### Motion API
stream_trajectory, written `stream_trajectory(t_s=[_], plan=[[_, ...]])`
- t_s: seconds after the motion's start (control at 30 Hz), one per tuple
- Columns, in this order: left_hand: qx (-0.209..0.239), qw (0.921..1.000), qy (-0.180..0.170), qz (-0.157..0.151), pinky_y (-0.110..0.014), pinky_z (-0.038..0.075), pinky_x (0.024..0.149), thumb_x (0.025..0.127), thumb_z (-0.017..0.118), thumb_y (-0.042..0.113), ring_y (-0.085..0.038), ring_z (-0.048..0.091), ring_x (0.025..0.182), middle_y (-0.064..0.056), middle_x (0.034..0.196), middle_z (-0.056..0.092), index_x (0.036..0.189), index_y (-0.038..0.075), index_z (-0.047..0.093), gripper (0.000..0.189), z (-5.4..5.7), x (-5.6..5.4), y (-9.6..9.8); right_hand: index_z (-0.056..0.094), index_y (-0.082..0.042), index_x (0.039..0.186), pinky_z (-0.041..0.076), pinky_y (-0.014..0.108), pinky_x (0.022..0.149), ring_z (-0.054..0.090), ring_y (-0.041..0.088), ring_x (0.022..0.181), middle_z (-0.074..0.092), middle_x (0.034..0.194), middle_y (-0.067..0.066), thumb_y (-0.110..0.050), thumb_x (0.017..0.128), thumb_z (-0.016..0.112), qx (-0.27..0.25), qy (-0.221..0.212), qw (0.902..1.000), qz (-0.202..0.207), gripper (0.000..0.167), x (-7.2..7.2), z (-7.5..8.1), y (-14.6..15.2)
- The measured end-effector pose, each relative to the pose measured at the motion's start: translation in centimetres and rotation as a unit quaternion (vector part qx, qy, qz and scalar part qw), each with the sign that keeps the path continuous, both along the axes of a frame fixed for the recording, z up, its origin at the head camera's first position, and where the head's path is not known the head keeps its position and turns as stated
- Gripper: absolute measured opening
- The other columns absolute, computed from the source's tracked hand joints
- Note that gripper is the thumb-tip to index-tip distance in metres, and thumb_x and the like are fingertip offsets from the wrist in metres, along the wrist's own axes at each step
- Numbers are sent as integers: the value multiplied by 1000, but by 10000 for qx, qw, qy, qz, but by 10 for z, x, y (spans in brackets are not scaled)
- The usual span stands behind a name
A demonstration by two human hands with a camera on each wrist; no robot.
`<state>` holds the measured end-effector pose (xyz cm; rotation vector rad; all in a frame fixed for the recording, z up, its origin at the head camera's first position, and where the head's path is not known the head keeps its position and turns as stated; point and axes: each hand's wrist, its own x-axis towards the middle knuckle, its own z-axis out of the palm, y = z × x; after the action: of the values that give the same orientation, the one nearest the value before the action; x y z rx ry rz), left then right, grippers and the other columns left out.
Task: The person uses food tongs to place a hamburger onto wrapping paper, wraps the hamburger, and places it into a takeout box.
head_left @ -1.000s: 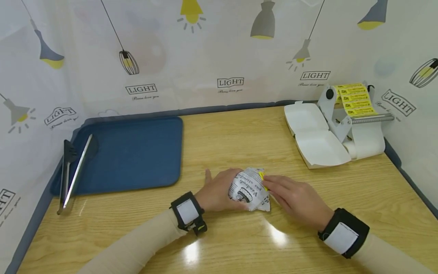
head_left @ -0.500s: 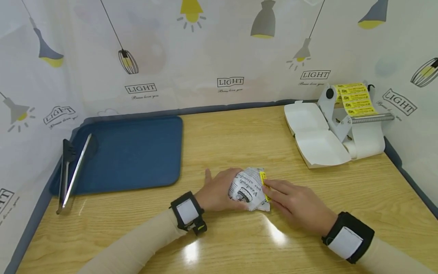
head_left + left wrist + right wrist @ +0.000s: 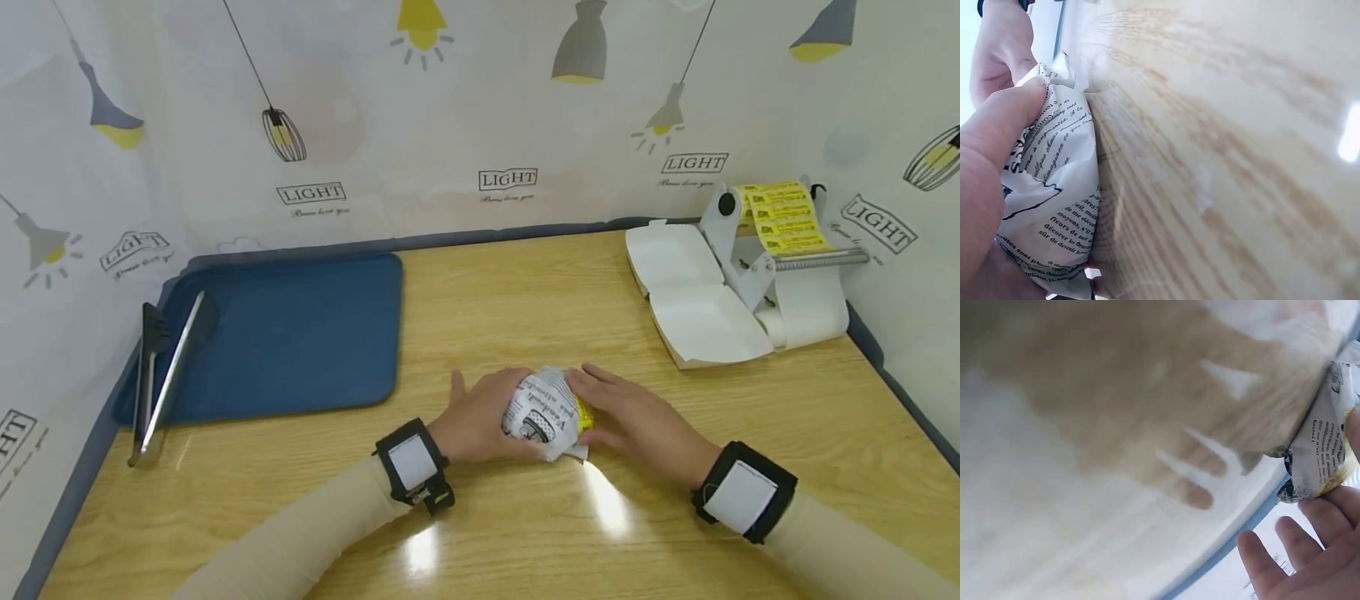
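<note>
A rounded paper-wrapped package (image 3: 545, 414), white with black print, sits on the wooden table in front of me. What the paper encloses is hidden. My left hand (image 3: 483, 419) grips its left side, thumb toward me and fingers around the far side. At its right end a yellow sticker (image 3: 584, 414) shows, partly covered by my right hand (image 3: 648, 421). That hand holds this end between thumb and fingers. The right wrist view has the package's end (image 3: 1322, 447) between thumb and forefinger, the other fingers spread apart. In the left wrist view my left thumb (image 3: 1007, 115) presses on the printed paper.
A blue tray (image 3: 300, 333) lies at the left, with metal tongs (image 3: 171, 375) across its left edge. At the back right are an open white box (image 3: 708, 321) and a dispenser (image 3: 738, 242) with a roll of yellow stickers (image 3: 789, 218). A printed curtain (image 3: 450, 125) surrounds the table.
My right hand has gone from pressing the yellow sticker with straight fingers to spreading thumb and fingers around the package's right end. The left hand keeps its grip in the same place.
</note>
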<state>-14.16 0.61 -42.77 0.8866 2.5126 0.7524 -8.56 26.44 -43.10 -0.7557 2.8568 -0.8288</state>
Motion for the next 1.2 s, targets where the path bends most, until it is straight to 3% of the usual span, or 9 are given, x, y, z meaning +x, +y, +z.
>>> stream_trajectory(t_s=[0.17,0.3,0.53,0.7,0.83,1.0,1.1,1.2], plan=[[-15,10000,-19,-12,-78,-4,111,77,87,51,-26,42,143,-2,157,45,156,16,36,101,0,0,0,52,-1,147,44,55,107,47,38,139,52,149,18,-26,86,81,410,583,9974,87,72,-7,1,-6],[-41,10000,-3,-52,-78,-3,111,77,86,52,-26,41,143,-2,157,44,157,15,35,101,-1,-1,-1,52,0,146,45,52,107,47,37,139,52,149,18,-24,85,82,481,536,9973,150,73,-12,2,-6],[-6,10000,29,8,-77,-5,112,77,87,51,-25,41,144,-2,157,44,156,16,37,100,0,-1,-3,60,-2,140,50,48,102,62,30,125,62,139,12,-23,85,82,297,465,9985,49,63,-18,4,-11],[-25,10000,28,-36,-78,-4,111,77,87,50,-25,42,143,-2,156,45,156,17,37,99,0,0,-2,57,-2,143,49,46,104,59,29,128,59,143,11,-20,85,83,-66,49,10000,-48,66,-16,4,-7],[-18,10000,35,-41,-78,-4,111,77,87,51,-25,42,143,-2,156,45,155,17,37,99,0,0,0,58,-3,142,48,48,104,59,31,128,60,141,12,-19,86,81,-139,135,9998,-88,62,-15,3,-5],[-14,10000,-56,-3,-76,-5,112,77,87,50,-26,40,144,-2,157,44,156,17,36,100,1,0,-2,43,-4,153,38,52,113,44,36,142,45,155,17,-26,83,85,-4,-250,9997,33,84,-17,15,3],[36,9999,-118,24,-76,-7,112,76,88,51,-26,41,144,-2,157,44,157,17,35,102,1,0,-2,36,-5,157,31,59,116,34,42,146,34,161,21,-30,87,82,-30,-335,9991,-241,88,-20,28,19],[98,9998,-154,44,-76,-7,112,74,88,52,-26,41,144,-3,156,45,157,18,35,104,-2,-1,0,37,-3,156,30,65,114,32,48,145,30,161,27,-31,93,76,147,-107,9962,-854,79,-27,42,41]])
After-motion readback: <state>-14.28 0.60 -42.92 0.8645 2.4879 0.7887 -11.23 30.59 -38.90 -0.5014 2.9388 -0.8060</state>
